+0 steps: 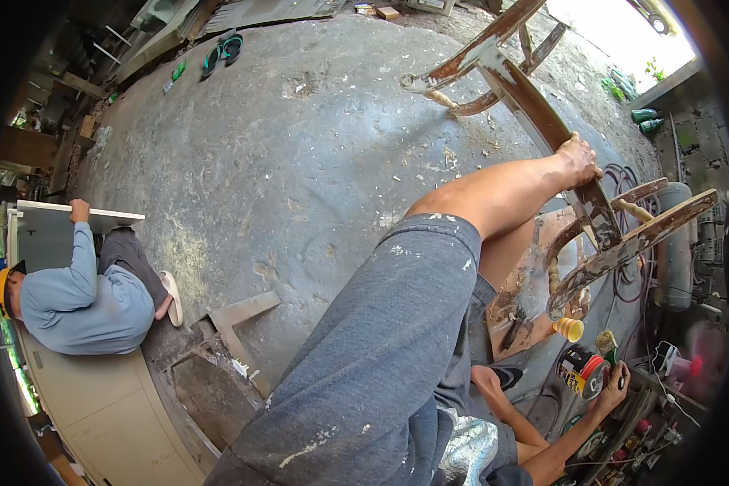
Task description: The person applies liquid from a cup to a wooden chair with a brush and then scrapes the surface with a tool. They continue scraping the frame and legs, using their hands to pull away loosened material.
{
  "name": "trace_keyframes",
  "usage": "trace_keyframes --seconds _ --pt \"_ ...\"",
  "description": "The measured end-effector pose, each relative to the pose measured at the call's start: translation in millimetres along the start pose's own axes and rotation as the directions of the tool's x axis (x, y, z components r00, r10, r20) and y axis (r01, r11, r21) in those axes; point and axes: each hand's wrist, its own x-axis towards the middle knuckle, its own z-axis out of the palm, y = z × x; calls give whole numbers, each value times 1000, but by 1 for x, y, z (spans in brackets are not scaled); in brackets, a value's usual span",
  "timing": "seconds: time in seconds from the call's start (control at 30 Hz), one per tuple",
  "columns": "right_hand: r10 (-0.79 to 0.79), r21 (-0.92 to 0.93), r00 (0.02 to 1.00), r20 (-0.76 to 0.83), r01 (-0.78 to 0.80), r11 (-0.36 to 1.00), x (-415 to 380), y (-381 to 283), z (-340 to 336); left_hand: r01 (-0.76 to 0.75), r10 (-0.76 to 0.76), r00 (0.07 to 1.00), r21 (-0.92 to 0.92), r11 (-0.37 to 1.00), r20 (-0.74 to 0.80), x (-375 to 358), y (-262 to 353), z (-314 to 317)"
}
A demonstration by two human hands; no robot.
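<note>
A wooden chair frame [537,104] with worn brown-and-white paint and turned spindles lies on its side at the upper right. My left hand [577,162] is closed around its long flat rail, the arm stretched out from a paint-spotted grey sleeve. Low on the right, my right hand [614,392] grips a paintbrush [606,342] with pale bristles and a green lower part, bristles up. Right beside those fingers is a tilted black-and-yellow can [573,369] with a reddish rim. A yellow cup [569,329] is just beyond the can.
A stained board [506,328] lies under the frame. Hoses [624,279] and a grey tank [674,243] are at the right. At the left, a person [97,296] in a blue-grey top holds a pale panel [109,214]. Flip-flops [221,55] and an angled wooden piece [243,312] lie on the concrete.
</note>
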Motion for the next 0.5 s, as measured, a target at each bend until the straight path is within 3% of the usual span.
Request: trace_keyframes --seconds 0.5 --pt "-14 -63 1000 18 15 998 -9 -8 -7 -11 13 998 -38 999 54 -13 3 -14"
